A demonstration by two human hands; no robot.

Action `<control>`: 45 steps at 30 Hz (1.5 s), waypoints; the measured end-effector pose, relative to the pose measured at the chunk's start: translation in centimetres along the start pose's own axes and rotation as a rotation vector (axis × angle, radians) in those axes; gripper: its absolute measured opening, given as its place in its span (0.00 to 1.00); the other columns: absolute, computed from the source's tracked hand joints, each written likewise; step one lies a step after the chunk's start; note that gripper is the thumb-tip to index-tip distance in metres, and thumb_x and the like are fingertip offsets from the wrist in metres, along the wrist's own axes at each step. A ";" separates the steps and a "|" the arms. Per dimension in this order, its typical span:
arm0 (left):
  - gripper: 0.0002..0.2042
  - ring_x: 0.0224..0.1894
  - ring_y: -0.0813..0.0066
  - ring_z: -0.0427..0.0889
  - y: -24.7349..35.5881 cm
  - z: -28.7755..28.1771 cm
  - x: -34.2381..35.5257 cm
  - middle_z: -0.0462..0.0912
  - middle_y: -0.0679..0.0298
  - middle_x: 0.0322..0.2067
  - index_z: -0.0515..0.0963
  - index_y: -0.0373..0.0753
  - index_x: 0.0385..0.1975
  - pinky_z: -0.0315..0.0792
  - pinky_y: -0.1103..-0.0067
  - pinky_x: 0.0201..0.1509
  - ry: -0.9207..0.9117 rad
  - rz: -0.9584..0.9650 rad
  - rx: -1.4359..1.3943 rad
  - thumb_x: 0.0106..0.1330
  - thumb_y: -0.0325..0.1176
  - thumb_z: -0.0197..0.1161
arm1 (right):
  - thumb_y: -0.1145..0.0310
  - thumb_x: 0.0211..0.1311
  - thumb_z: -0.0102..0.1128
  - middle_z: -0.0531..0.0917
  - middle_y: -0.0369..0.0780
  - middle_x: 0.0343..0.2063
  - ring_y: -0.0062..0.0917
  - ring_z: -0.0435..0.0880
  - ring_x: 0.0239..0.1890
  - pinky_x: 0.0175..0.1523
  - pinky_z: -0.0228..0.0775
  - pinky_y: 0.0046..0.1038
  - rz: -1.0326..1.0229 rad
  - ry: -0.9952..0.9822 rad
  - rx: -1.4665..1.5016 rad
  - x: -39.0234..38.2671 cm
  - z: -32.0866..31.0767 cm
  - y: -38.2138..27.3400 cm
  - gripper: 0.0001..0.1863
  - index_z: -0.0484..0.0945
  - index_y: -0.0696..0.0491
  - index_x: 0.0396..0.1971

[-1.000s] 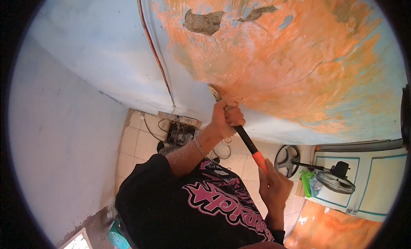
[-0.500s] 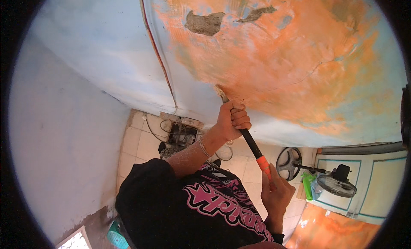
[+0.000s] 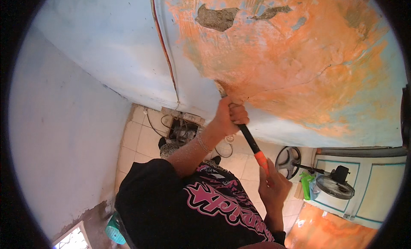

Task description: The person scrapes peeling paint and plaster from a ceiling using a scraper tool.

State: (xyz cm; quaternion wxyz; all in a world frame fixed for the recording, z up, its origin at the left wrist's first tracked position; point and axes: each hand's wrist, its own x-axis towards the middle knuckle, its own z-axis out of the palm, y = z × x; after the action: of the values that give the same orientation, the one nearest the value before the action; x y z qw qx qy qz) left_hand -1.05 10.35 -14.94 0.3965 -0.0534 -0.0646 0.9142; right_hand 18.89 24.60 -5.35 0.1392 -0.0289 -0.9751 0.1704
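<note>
The grey patch (image 3: 217, 17) has shifted rightward in our view as our left hand (image 3: 232, 115) grips the black shaft (image 3: 248, 139) and right hand (image 3: 275, 188) the orange end (image 3: 261, 161) of a likely stiff, light tool (image 3: 252, 146), best held there, tip (image 3: 221, 89) at the wall (image 3: 265, 56).

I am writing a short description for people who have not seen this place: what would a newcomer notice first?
First, the large orange patch on the pale blue wall, at the upper right, with a rough grey spot near the top. Then, at the centre, the black and orange tool, gripped by the left hand near its tip and the right hand at its orange end.
</note>
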 end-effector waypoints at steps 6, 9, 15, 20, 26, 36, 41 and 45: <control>0.20 0.07 0.83 0.46 0.7 -0.7 -0.2 0.47 0.77 0.05 0.50 0.51 0.05 0.47 0.82 0.13 -0.038 -0.048 -0.061 0.56 0.30 0.49 | 0.65 0.52 0.66 0.72 0.35 0.07 0.21 0.71 0.08 0.15 0.60 0.23 -0.023 -0.025 -0.047 0.1 0.2 -0.5 0.18 0.80 0.51 0.44; 0.20 0.07 0.83 0.46 -0.9 1.2 -0.2 0.47 0.77 0.05 0.49 0.51 0.06 0.47 0.83 0.14 -0.016 -0.048 -0.004 0.56 0.30 0.49 | 0.65 0.52 0.66 0.72 0.36 0.08 0.22 0.72 0.08 0.15 0.61 0.23 0.047 0.007 -0.059 -0.8 -1.1 -0.8 0.17 0.80 0.51 0.43; 0.21 0.06 0.84 0.46 1.4 0.3 -0.4 0.48 0.77 0.04 0.49 0.52 0.05 0.48 0.83 0.12 0.058 0.030 0.037 0.56 0.29 0.49 | 0.65 0.52 0.66 0.73 0.37 0.09 0.23 0.74 0.10 0.16 0.62 0.24 0.009 -0.008 0.037 0.8 0.9 -0.6 0.16 0.80 0.50 0.42; 0.21 0.06 0.82 0.46 0.0 0.8 -0.2 0.47 0.77 0.04 0.49 0.52 0.05 0.47 0.82 0.12 -0.001 -0.056 -0.038 0.56 0.30 0.50 | 0.64 0.52 0.65 0.73 0.37 0.09 0.23 0.74 0.10 0.16 0.61 0.24 0.063 -0.018 -0.024 -0.3 -0.7 -1.2 0.16 0.80 0.50 0.43; 0.21 0.06 0.82 0.46 2.2 0.4 -1.0 0.47 0.77 0.04 0.49 0.52 0.04 0.47 0.82 0.12 0.034 0.032 0.002 0.56 0.30 0.50 | 0.64 0.52 0.66 0.72 0.36 0.08 0.23 0.73 0.09 0.16 0.61 0.25 -0.039 -0.001 -0.001 1.6 1.0 -0.9 0.17 0.80 0.48 0.44; 0.21 0.07 0.83 0.46 0.4 1.1 -0.3 0.46 0.77 0.04 0.49 0.52 0.05 0.48 0.83 0.13 -0.081 -0.029 -0.048 0.56 0.30 0.49 | 0.63 0.51 0.67 0.70 0.35 0.07 0.23 0.70 0.07 0.15 0.59 0.25 0.010 -0.039 -0.136 0.5 -1.9 -1.6 0.19 0.79 0.49 0.44; 0.18 0.07 0.83 0.46 1.3 0.3 -0.5 0.48 0.77 0.04 0.54 0.51 0.07 0.51 0.82 0.14 -0.148 0.024 -0.018 0.59 0.31 0.47 | 0.64 0.51 0.67 0.70 0.35 0.06 0.23 0.69 0.07 0.14 0.57 0.25 -0.028 -0.029 -0.094 1.4 -1.0 -1.9 0.18 0.79 0.49 0.44; 0.20 0.07 0.83 0.46 0.9 0.8 -0.4 0.47 0.77 0.04 0.50 0.52 0.06 0.48 0.83 0.13 -0.092 -0.010 -0.075 0.56 0.29 0.49 | 0.64 0.51 0.67 0.70 0.35 0.07 0.22 0.69 0.07 0.15 0.58 0.24 -0.025 -0.012 -0.097 1.1 -1.6 -1.9 0.18 0.80 0.49 0.44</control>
State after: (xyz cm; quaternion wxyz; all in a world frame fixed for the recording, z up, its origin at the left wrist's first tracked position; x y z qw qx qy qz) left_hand -1.56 9.39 -14.33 0.3955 -0.0260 -0.1173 0.9106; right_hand 18.27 23.44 -2.98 0.1338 -0.0221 -0.9833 0.1214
